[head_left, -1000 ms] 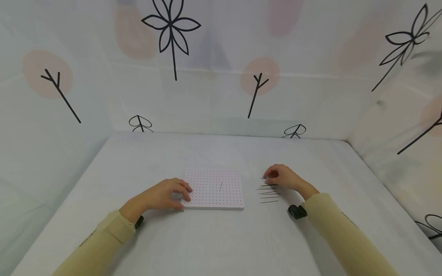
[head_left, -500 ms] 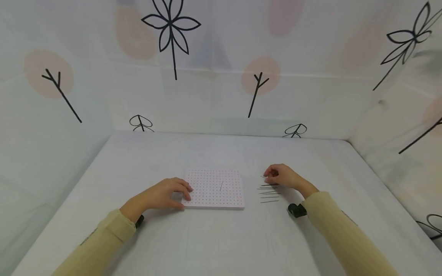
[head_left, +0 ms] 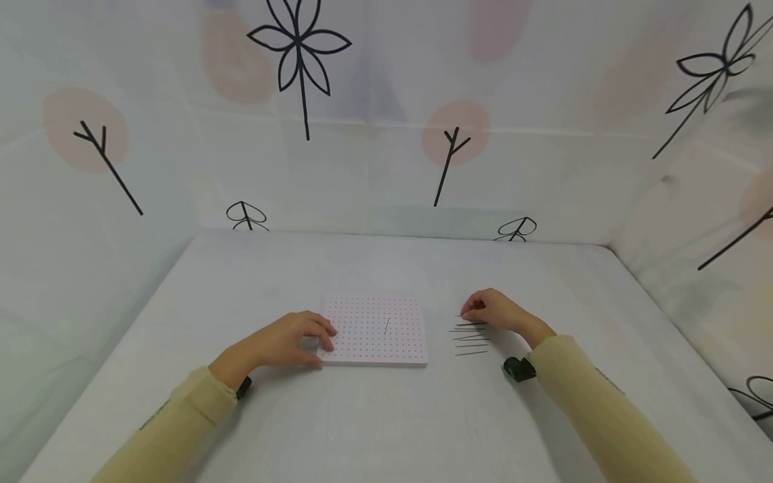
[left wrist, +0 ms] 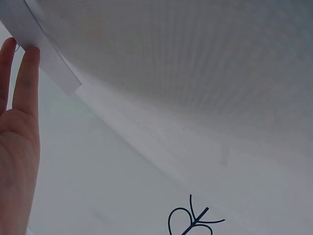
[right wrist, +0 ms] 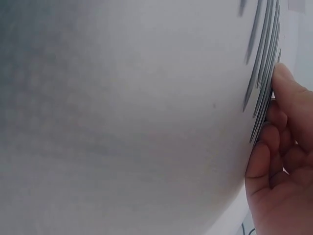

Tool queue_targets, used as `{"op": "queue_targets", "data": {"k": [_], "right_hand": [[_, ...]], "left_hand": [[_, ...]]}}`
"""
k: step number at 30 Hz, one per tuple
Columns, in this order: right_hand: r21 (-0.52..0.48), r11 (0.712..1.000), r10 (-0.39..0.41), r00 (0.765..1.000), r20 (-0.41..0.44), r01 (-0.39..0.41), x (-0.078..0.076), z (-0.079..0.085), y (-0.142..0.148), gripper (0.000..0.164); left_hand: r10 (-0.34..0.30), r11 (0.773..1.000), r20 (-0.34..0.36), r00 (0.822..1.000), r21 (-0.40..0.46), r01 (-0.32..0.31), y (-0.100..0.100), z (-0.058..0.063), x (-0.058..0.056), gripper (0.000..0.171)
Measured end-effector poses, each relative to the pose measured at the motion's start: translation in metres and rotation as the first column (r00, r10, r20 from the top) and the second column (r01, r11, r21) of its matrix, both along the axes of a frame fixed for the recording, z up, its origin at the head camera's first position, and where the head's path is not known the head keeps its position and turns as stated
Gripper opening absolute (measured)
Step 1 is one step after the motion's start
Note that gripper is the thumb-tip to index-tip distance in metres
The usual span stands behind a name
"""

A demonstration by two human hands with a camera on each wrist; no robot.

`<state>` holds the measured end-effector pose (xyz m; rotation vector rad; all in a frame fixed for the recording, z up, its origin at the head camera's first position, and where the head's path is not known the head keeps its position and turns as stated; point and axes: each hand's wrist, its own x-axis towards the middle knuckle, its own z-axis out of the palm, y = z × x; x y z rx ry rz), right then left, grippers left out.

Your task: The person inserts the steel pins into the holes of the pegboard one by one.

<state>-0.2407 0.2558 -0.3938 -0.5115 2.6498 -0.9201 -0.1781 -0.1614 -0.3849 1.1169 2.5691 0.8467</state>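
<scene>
A flat white pegboard (head_left: 374, 345) with rows of small holes lies on the table. One thin dark stick (head_left: 386, 327) stands in one of its holes, slightly tilted. My left hand (head_left: 284, 341) rests at the board's left side, thumb by the front left corner. In the left wrist view its straight fingers (left wrist: 27, 83) touch the board's edge (left wrist: 54, 63). Right of the board several thin grey sticks (head_left: 470, 337) lie in a row. My right hand (head_left: 498, 312) is at the row's far end with curled fingers, pinching a thin stick (head_left: 459, 315) whose tip pokes out leftward.
A white cloth covers the table (head_left: 386, 422). Behind it and at both sides hang pale curtains (head_left: 374, 174) with plant drawings. A dark wrist device (head_left: 519, 369) sits under the right cuff.
The stick tip at my right fingers tilted up half a second ago and now sits lower and flatter. My right hand has shifted only slightly. The left hand and board have stayed put.
</scene>
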Motion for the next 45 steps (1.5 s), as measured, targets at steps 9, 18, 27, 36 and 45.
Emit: {"op": "queue_targets", "data": {"k": [9,18,27,36,45], "right_hand": [[-0.001,0.999,0.053,0.999,-0.01,-0.053,0.005,0.002,0.004,0.01],[-0.058,0.998,0.022,0.999,-0.036,-0.025,0.007,0.001,0.003,0.007],[-0.085,0.996,-0.006,0.996,-0.09,-0.001,0.012,-0.003,-0.002,0.011],[-0.162,0.986,0.005,0.989,-0.147,-0.029,0.019,0.003,-0.015,0.011],[-0.241,0.97,-0.003,0.994,-0.107,-0.023,0.026,0.006,-0.027,0.013]], "left_hand": [[-0.005,1.0,0.0,1.0,0.008,0.005,0.0,-0.002,-0.001,0.02],[-0.011,1.0,-0.012,1.0,0.01,0.011,0.0,-0.004,-0.001,0.021],[-0.007,1.0,-0.002,1.0,0.016,0.007,-0.001,-0.003,0.0,0.02],[-0.012,1.0,-0.02,1.0,0.009,0.013,-0.004,-0.004,-0.001,0.02],[-0.013,1.0,-0.013,1.0,0.007,0.013,-0.002,-0.005,-0.002,0.021]]}}
